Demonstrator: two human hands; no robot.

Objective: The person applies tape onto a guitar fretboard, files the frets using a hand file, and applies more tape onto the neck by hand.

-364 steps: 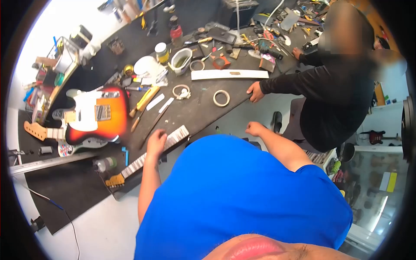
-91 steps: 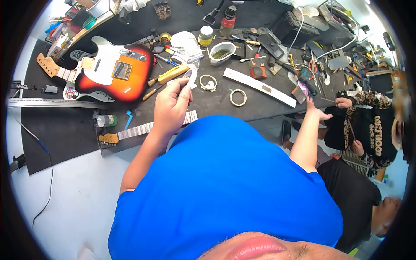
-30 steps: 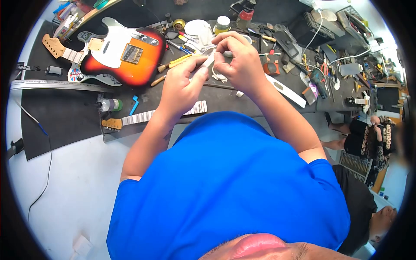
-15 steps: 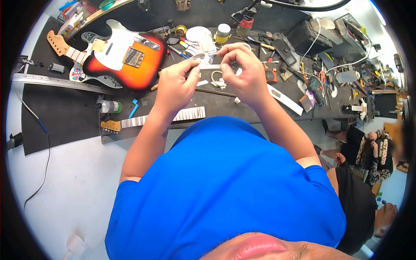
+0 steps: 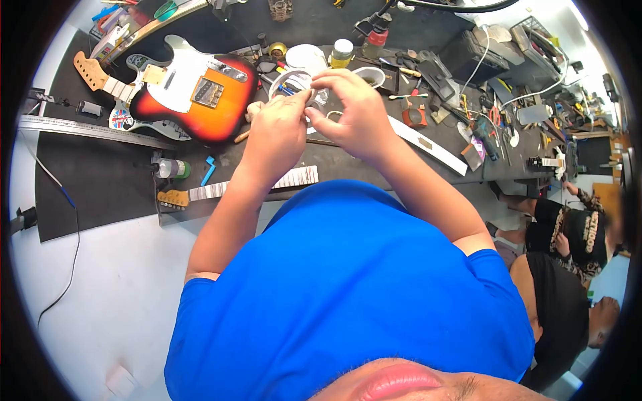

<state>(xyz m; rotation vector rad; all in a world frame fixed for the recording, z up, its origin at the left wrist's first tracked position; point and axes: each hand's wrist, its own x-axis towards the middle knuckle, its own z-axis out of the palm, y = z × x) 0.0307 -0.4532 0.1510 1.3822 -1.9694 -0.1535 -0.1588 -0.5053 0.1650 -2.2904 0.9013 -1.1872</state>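
Observation:
My left hand is closed, its fingers curled around a thin whitish strip of tape. The strip bends into a loop behind the knuckles, over the clutter on the bench. My right hand touches the left fingertips, its thumb and curved fingers apart; anything small between them is hidden. Below my left hand lies a guitar neck with taped frets. A sunburst electric guitar rests to the left. A long white bar lies right of my right hand.
The dark workbench holds a lidded jar, a white tub, a green-labelled bottle, a blue tool and a metal ruler. Loose tools crowd the right side. Two people are at the right.
Both hands have come together from farther apart, and my left hand has turned with its knuckles up. The strip of tape now curves in a wider loop behind them.

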